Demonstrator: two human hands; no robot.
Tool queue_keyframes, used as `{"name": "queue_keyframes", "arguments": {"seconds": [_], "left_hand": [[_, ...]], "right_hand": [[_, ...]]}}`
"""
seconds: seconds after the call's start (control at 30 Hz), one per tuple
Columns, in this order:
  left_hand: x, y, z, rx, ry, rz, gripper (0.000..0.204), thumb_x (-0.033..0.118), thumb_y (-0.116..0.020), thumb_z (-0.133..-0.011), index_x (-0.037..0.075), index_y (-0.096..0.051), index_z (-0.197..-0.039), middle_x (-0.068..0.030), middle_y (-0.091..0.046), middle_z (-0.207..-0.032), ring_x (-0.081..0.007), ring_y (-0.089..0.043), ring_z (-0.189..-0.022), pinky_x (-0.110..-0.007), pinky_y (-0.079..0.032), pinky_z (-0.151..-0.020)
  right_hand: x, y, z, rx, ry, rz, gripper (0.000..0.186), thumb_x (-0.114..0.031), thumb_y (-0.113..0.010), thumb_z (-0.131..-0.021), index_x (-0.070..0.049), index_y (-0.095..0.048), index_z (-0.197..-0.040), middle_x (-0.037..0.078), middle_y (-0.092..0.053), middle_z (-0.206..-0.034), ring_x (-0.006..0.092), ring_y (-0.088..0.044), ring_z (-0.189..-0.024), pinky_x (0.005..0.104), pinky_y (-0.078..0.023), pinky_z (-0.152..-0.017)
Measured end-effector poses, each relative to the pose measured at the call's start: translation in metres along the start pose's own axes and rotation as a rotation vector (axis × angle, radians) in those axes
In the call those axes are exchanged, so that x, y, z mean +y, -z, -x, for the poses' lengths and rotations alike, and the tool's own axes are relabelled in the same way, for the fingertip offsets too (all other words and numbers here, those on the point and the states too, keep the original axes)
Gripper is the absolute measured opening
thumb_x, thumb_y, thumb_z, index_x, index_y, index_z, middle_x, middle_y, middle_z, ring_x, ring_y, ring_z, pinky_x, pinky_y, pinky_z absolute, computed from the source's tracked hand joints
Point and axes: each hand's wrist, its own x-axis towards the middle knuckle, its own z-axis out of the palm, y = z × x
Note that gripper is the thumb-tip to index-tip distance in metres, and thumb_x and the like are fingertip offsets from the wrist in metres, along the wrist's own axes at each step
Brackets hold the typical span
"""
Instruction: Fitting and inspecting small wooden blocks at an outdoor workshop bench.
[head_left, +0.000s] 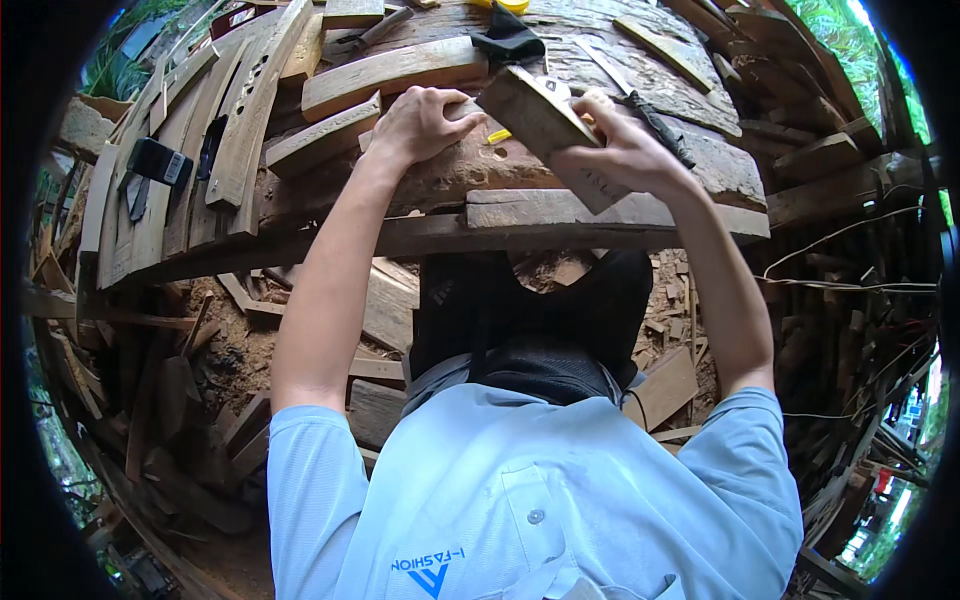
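My right hand [628, 148] is closed round a thick wooden block [540, 112], held tilted above the workbench. Faint markings show on the block's lower face. My left hand [425, 124] curls over a short piece of wood [461, 109] on the bench, its fingers partly hidden from view. Just left of that hand lies a wooden piece with a slanted end [325, 136]. Behind it rests a longer, slightly curved board [395, 76]. A small yellow item [499, 136] sits on the bench between my hands.
The rough timber workbench [690, 165] carries a black cloth [508, 38], a dark-handled tool [655, 130] and a yellow tape-like object [512, 5]. At left, a black box-shaped device [160, 161] lies on several planks [250, 110]. Wood offcuts [665, 390] and shavings cover the ground.
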Motion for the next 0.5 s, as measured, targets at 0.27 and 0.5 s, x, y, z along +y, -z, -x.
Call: {"name": "queue_keyframes", "arguments": {"seconds": [0.27,0.5], "left_hand": [[0.008,0.005,0.003,-0.033,0.089,-0.111,0.061,0.068,-0.072,-0.084,0.021,-0.078,-0.122,-0.0137,-0.078,-0.111,-0.0331,-0.074,-0.106,-0.046,-0.058,-0.097],[0.006,0.006,0.002,-0.026,0.117,-0.097,0.058,0.068,-0.073,-0.083,0.024,-0.079,-0.119,-0.0120,-0.079,-0.106,-0.0310,-0.075,-0.103,-0.047,-0.058,-0.096]], "right_hand": [[-0.026,0.002,-0.003,0.235,0.181,-0.173,0.076,-0.032,-0.078,-0.089,0.000,-0.041,-0.147,0.023,-0.067,-0.122,0.0279,-0.069,-0.106,0.0432,-0.056,-0.096],[-0.054,0.014,-0.021,0.351,0.279,0.107,0.058,-0.046,-0.070,-0.091,-0.005,-0.055,-0.129,0.017,-0.070,-0.108,0.0286,-0.070,-0.091,0.0412,-0.056,-0.083]]}}
